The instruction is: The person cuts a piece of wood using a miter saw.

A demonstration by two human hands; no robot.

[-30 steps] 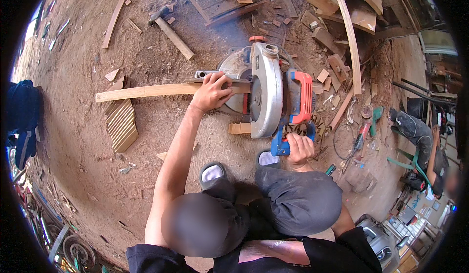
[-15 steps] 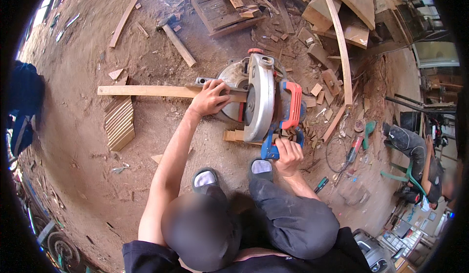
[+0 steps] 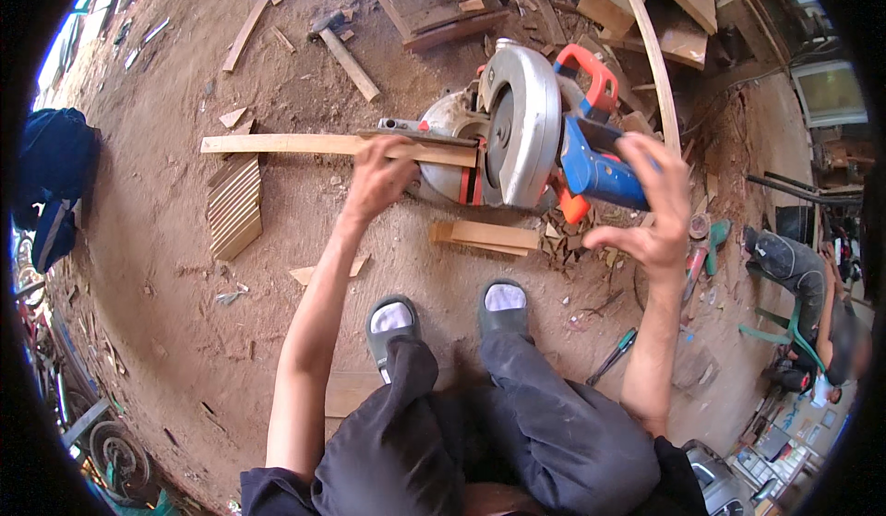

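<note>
A mitre saw (image 3: 524, 128) with a silver blade guard stands on the ground in front of my feet. Its head is up, the blue handle (image 3: 595, 167) pointing right. A long wooden strip (image 3: 286, 144) lies across the saw's base and stretches left; its right end is close to the blade. My left hand (image 3: 380, 179) grips the strip just left of the blade, fingers over its top. My right hand (image 3: 660, 211), slightly blurred, is off the handle with fingers spread, just to its right. Short cut wood pieces (image 3: 484, 236) lie in front of the saw.
Slatted wood pieces (image 3: 238, 210) lie under the strip's left end. A hammer (image 3: 346, 62) rests behind, near heaped offcuts (image 3: 457, 19). At right are an angle grinder (image 3: 699, 262) and a green-handled tool (image 3: 614, 356). A seated person (image 3: 803, 285) is farther right.
The saw head has swung up and its handle has risen. My right hand has let go of the handle and moved right and up, opening. My left hand stays on the strip.
</note>
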